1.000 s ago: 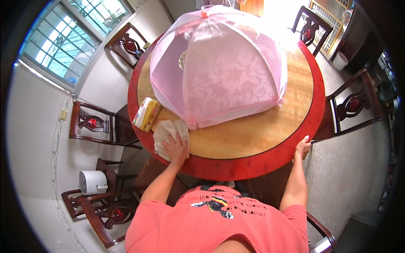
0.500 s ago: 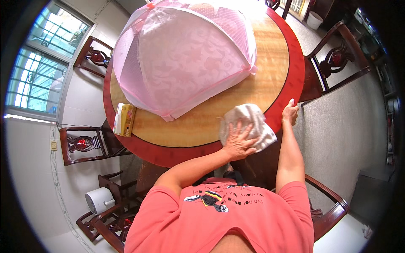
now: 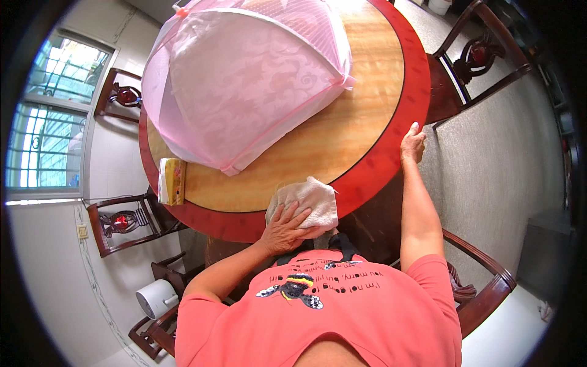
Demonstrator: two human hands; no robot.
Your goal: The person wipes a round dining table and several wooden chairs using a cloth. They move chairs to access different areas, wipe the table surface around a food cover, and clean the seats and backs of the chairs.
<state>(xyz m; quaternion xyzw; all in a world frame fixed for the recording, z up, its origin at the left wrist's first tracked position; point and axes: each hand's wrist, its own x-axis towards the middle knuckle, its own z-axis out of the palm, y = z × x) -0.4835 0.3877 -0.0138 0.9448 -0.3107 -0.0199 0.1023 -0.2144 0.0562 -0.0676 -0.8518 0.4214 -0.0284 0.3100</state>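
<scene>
My left hand (image 3: 286,229) lies on a pale, crumpled cloth (image 3: 315,205), fingers stretched out and spread, pressing it against the near rim of a round table (image 3: 373,189). Part of the cloth hangs past the edge. On the right side, my right hand (image 3: 413,145) grips the table's red rim, its thumb up on top and its other fingers curled around the edge, partly hidden. The table has a light wood-grain middle and a red border. A pink mesh food cover (image 3: 244,92) stands over much of its top.
A yellow and white tissue pack (image 3: 172,181) stands at the table's left edge. Dark carved wooden chairs surround the table, including one at the right (image 3: 474,61) and one at the left (image 3: 122,223). A white cylindrical bin (image 3: 156,298) sits at the lower left, near the tiled wall.
My left hand has slid the cloth leftward and nearer to me along the table's rim. My right hand stays on the edge. The whole view has shifted slightly.
</scene>
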